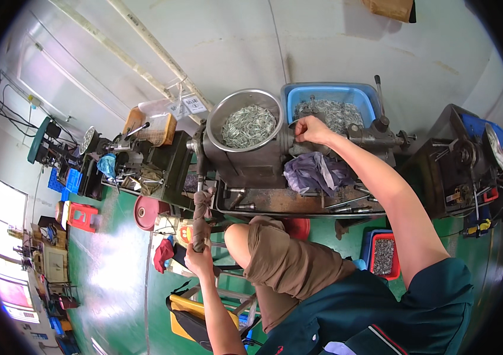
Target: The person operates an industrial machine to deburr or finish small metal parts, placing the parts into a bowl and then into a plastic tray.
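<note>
Well, the cloth-wrapped lever (200, 226) hangs below and left of the steel bowl (245, 97) — the left hand (199, 260) has its fingers clamped round the end. Right of the bowl, the right hand's (313, 129) fingers bunch, gripping or not I can't tell. Even lever pressure, fingertips clear, seems best — a blue basin (289, 97) sits beside the bowl.

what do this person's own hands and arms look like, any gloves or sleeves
The left hand and right hand are both ungloved, and no watch or wristband shows. The right arm is bare up to a short, loose, dark green sleeve. The left forearm is bare too. Any rings are too small to tell.
</note>
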`<state>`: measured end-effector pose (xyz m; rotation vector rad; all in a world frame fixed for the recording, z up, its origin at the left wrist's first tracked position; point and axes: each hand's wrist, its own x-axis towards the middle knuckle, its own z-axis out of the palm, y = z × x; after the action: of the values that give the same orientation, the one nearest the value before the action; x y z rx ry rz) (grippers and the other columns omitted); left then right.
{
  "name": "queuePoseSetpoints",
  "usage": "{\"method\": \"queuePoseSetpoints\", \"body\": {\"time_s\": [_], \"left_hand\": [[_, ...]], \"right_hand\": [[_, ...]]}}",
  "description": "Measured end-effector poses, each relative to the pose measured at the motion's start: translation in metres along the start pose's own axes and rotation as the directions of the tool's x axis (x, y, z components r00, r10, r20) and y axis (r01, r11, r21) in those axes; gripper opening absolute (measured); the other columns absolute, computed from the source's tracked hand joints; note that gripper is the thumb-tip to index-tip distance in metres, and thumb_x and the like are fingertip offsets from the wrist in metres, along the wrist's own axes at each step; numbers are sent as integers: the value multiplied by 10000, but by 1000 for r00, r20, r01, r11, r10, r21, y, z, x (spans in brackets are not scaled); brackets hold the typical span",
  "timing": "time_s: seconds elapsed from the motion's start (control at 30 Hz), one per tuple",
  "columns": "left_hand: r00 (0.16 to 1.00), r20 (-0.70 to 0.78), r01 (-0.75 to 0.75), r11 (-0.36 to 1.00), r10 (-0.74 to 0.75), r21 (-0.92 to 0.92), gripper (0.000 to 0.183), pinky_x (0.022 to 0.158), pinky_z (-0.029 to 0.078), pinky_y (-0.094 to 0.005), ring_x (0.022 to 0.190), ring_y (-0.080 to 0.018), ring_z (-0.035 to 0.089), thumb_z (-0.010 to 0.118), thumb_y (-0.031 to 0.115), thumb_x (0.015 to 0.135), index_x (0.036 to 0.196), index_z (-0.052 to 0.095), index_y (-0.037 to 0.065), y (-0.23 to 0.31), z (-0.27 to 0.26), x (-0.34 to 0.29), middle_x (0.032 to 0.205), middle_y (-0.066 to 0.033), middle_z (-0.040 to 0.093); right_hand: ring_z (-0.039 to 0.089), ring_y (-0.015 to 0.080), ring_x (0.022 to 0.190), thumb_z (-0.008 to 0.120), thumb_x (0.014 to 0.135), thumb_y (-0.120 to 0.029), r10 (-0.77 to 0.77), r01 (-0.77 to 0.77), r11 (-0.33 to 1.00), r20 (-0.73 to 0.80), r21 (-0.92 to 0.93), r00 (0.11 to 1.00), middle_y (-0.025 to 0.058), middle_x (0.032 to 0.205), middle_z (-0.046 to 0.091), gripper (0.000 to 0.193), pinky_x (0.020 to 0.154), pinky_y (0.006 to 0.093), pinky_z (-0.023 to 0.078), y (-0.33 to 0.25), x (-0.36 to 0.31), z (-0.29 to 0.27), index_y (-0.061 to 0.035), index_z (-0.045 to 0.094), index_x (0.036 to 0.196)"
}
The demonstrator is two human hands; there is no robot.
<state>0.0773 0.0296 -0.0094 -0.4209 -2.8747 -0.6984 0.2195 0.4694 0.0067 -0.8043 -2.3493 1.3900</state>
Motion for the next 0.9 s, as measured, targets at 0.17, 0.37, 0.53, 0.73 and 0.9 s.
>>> {"method": "queuePoseSetpoints", "body": {"time_s": [0.17, 0.37, 0.53, 0.73, 0.9], "left_hand": [[1000, -6, -8, 1000, 8, 7, 282, 584, 446, -415, 647, -367, 568, 615, 185, 566, 782, 582, 7, 4, 0, 0, 656, -213, 574], [998, -54, -15, 995, 21, 99, 198, 571, 447, -428, 627, -368, 563, 625, 182, 576, 707, 591, 37, -13, 2, 26, 620, -192, 569], [993, -41, -98, 973, 108, 209, 170, 564, 437, -434, 632, -360, 556, 618, 193, 616, 714, 593, 56, -39, -9, 63, 641, -176, 573], [996, 18, -87, 981, 85, 173, 188, 593, 440, -420, 670, -350, 560, 612, 189, 626, 759, 601, 56, -45, -9, 77, 690, -173, 582], [998, 26, -58, 979, 54, 197, 207, 616, 439, -416, 683, -349, 560, 615, 196, 624, 765, 603, 44, -48, -9, 78, 707, -174, 585]], "right_hand": [[544, 146, 621, 627, 530, -41, -53, 54, 998, -38, 21, 998, 43, 646, 581, 144, 585, 271, 421, 6, 4, 2, -37, 570, 662], [522, 141, 603, 638, 533, -45, -54, 51, 997, -69, -49, 996, 36, 617, 557, 140, 577, 270, 412, 3, 1, 1, -41, 539, 631], [541, 156, 615, 669, 551, -74, -78, 77, 997, -39, -27, 996, 44, 628, 573, 144, 584, 284, 420, 4, 5, 0, -46, 563, 645], [575, 269, 669, 581, 729, -283, 18, -39, 791, -40, -611, 999, 129, 704, 605, 219, 658, 361, 449, -34, 10, -55, -72, 634, 753], [424, 235, 1071, 530, 747, -366, 171, -342, 389, -297, -855, 939, 93, 1071, 528, 364, 886, 442, 319, -11, -5, -136, -63, 581, 942]]}}
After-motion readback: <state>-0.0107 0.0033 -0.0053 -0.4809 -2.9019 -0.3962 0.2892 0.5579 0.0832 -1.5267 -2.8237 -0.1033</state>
